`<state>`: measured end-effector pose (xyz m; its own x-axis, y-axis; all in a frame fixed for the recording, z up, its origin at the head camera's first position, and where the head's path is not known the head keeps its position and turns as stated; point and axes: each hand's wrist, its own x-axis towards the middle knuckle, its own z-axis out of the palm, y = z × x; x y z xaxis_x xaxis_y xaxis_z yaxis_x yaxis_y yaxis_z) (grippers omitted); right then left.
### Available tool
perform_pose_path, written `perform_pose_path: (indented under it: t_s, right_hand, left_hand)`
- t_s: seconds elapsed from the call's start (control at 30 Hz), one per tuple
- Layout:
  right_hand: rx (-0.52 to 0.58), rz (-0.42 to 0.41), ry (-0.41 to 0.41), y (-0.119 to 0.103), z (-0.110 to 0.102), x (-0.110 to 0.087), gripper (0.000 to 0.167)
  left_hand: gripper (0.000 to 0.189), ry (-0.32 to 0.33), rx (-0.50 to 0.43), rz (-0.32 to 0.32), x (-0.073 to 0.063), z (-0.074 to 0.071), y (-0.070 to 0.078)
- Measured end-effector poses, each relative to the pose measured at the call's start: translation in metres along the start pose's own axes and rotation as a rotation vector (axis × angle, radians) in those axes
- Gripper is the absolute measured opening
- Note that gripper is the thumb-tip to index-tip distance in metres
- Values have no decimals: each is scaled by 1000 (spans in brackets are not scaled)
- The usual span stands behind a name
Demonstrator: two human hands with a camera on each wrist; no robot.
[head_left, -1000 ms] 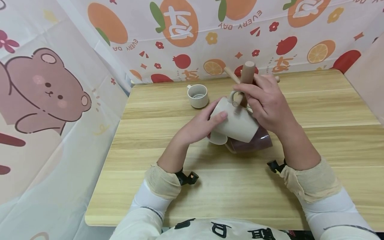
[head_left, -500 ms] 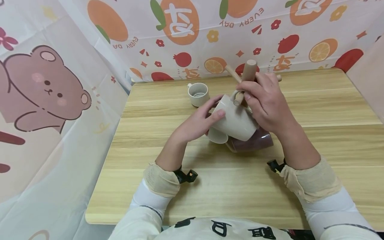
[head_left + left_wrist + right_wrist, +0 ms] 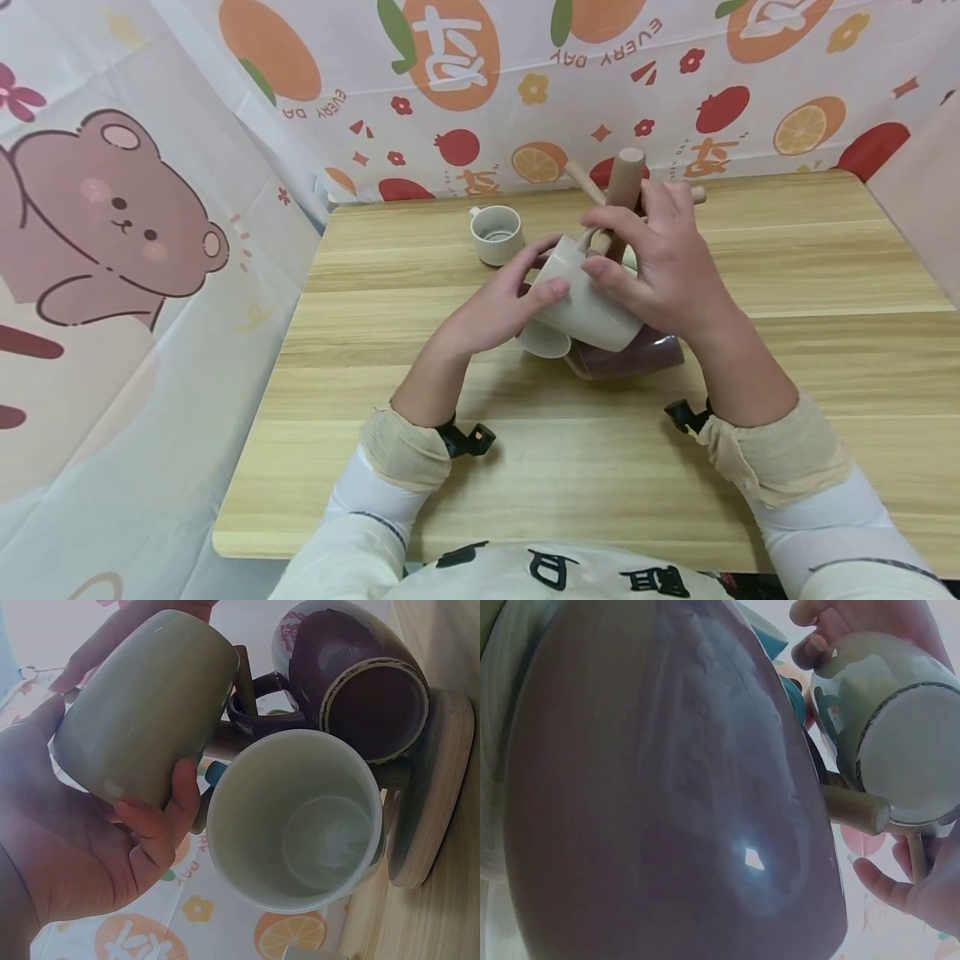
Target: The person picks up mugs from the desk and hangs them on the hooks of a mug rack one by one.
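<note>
My left hand (image 3: 491,312) grips a white mug (image 3: 588,300), thumb on its side, and holds it tilted against a wooden mug rack (image 3: 627,179). The mug's handle loop sits right at the end of a rack peg (image 3: 600,243). My right hand (image 3: 667,258) holds the rack near the top of its post, index finger across the post and thumb by the mug's side. Below hang a brown-purple mug (image 3: 352,682) and a second white mug (image 3: 296,825), its mouth towards the left wrist camera. In the right wrist view the held mug's pale base (image 3: 915,750) shows.
A small ribbed white cup (image 3: 497,237) stands on the wooden table (image 3: 375,325), left of the rack. The rack's round base (image 3: 439,795) rests on the table. A fruit-print sheet (image 3: 510,92) hangs behind, and a bear-print sheet (image 3: 135,217) at the left.
The held white mug has shifted slightly up and to the right in view. My right thumb and index finger have spread apart, the thumb now lying over the mug's side.
</note>
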<state>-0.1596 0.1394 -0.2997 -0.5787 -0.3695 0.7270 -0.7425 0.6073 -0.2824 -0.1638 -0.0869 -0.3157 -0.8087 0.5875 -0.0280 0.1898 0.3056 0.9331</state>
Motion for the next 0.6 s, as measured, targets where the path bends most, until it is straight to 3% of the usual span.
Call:
perform_pose_path:
  t_s: [0.37, 0.5, 0.6]
  right_hand:
    - [-13, 36, -14, -2, 0, -1, 64]
    - [-12, 67, -28, -3, 0, -2, 66]
    - [-7, 100, -44, -3, 1, -2, 69]
  left_hand:
    - [89, -7, 35, 15, -3, -6, 0]
    - [70, 28, 54, -4, -6, -14, 1]
    - [57, 92, 55, -33, -6, -21, 1]
